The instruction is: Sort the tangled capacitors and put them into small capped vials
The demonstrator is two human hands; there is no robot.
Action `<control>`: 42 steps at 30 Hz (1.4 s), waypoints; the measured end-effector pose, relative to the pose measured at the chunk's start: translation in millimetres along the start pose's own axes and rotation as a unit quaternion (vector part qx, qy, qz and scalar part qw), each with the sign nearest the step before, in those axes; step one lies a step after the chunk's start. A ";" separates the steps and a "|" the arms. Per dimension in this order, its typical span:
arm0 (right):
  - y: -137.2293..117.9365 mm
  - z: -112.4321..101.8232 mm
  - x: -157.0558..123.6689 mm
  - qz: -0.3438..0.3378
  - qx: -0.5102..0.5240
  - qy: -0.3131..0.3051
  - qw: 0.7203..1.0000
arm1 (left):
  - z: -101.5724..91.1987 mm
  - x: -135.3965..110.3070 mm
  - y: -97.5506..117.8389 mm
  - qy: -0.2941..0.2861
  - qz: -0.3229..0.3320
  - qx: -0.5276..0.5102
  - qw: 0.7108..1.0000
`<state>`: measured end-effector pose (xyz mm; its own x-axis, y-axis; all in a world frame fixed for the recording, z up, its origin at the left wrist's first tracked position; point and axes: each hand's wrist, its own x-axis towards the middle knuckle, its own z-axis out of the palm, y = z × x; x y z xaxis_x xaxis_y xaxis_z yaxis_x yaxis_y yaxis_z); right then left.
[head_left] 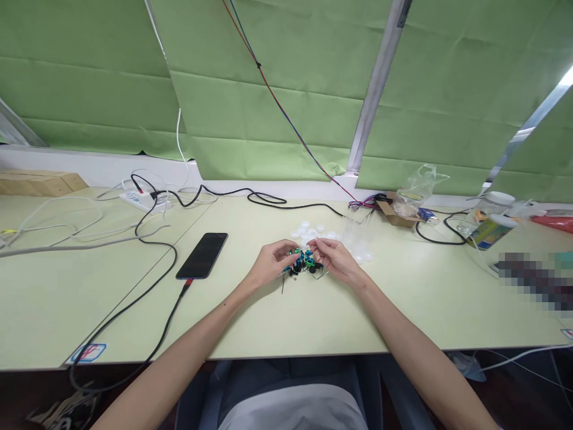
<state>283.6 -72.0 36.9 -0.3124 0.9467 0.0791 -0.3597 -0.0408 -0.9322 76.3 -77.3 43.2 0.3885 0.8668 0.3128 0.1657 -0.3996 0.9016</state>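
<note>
My left hand (pixel 272 263) is closed in a pinch over a pile of small blue, green and black parts (pixel 308 261) on the table. Facing it from the other side, my right hand (pixel 336 258) also has its fingertips pressed together. Between the two hands shows a small green and silvery piece, too small to name. Which fingers grip it I cannot tell. Thin metal rods or wires (pixel 283 283) stick out of the pile towards me. Just behind the hands lie several white round pieces (pixel 319 229), with clear plastic bags (pixel 358 236) to their right.
A black phone (pixel 202 255) with a charging cable (pixel 173 315) lies left of my hands. At the back left are a power strip (pixel 142 200) and loose cables. A small cardboard box (pixel 397 216), a clear jar (pixel 492 206) and a labelled tub (pixel 492 232) stand at the right.
</note>
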 end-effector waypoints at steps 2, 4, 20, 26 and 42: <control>0.5 1.2 -0.1 -0.009 -0.018 0.005 1.000 | 0.8 -0.2 -0.3 -0.007 0.009 0.017 1.000; 0.8 3.1 -0.1 -0.021 -0.036 0.011 0.999 | 1.6 -0.1 -0.9 -0.006 0.021 0.045 0.999; 0.0 22.6 3.2 -0.120 -0.189 0.064 0.972 | 6.7 -0.7 2.1 -0.004 0.066 0.145 0.987; -0.3 29.8 3.1 -0.132 -0.199 0.058 0.969 | 8.1 -0.9 2.4 -0.002 0.061 0.121 0.991; -0.7 0.4 3.0 -0.168 -0.438 0.109 0.876 | -3.3 4.1 7.8 0.074 -0.034 -0.091 0.993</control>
<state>282.5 -69.3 37.9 -0.1078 0.9008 0.4206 0.4444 0.4221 -0.7901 76.2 -75.8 52.5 0.2419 0.9297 0.2777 0.0161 -0.2899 0.9569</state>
